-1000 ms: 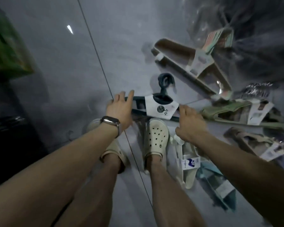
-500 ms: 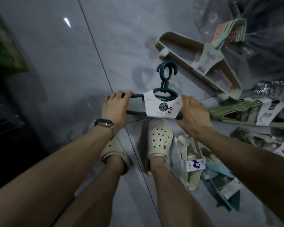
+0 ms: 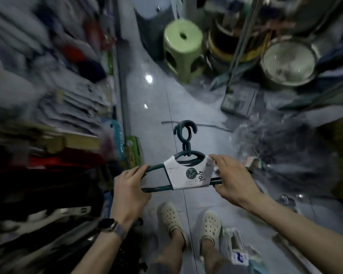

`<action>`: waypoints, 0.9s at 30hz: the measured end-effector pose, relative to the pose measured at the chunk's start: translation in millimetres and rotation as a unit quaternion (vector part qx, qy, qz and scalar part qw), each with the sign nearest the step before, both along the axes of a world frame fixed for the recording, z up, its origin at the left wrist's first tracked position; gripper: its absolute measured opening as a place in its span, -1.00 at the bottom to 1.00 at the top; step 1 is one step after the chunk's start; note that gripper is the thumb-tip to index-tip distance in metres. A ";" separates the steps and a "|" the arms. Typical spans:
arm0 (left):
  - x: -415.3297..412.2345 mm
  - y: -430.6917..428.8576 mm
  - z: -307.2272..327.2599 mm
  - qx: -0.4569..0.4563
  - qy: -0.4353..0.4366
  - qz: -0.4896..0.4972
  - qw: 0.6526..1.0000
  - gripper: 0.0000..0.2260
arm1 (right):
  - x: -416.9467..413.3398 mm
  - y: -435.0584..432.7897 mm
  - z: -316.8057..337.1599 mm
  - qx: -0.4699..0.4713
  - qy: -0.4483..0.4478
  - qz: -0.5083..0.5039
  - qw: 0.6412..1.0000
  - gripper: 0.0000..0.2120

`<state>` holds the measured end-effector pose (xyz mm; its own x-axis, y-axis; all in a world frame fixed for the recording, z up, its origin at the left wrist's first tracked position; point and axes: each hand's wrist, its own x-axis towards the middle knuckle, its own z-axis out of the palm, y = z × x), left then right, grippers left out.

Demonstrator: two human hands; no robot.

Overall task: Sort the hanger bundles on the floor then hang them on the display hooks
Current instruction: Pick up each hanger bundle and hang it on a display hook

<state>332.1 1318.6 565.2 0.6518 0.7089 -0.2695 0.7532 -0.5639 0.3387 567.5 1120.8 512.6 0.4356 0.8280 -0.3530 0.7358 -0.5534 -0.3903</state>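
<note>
A dark teal hanger bundle [image 3: 156, 169] with a white paper sleeve is held level in mid-air above the floor, its hooks pointing away from me. My left hand [image 3: 130, 186] grips its left end. My right hand [image 3: 233, 177] grips its right end. A cream hanger bundle [image 3: 236, 248] with a blue-marked label lies on the floor beside my right foot, with a light blue one [image 3: 255, 266] partly hidden under it at the bottom edge.
Blurred shelves of packaged goods [image 3: 53, 95] line the left side. A green plastic stool [image 3: 183, 48], stacked basins [image 3: 287, 60] and a mop [image 3: 238, 95] stand ahead on the right. Crumpled clear plastic wrap [image 3: 281, 143] lies right of the bundle. Grey tiled floor [image 3: 147, 107] runs down the aisle.
The view has swung up from the floor to the aisle. Both hands have lifted the teal bundle higher off the floor, and the other floor bundles have mostly left the view.
</note>
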 end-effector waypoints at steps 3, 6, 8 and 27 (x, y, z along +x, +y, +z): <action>2.6 23.7 104.3 0.063 -0.039 0.021 0.997 -0.26 | 19.2 40.8 98.0 0.064 -0.022 0.028 0.997 -0.18; -2.0 43.6 185.1 0.121 -0.082 0.034 0.989 -0.33 | 36.1 85.8 188.7 0.111 0.015 0.067 0.991 -0.17; -5.1 57.8 228.6 0.169 -0.106 0.045 0.979 -0.38 | 44.9 119.0 244.9 0.127 0.078 0.089 0.985 -0.09; -33.5 174.2 484.3 0.192 -0.429 0.232 0.852 -0.24 | -29.8 351.1 476.6 0.317 0.500 0.062 0.803 -0.64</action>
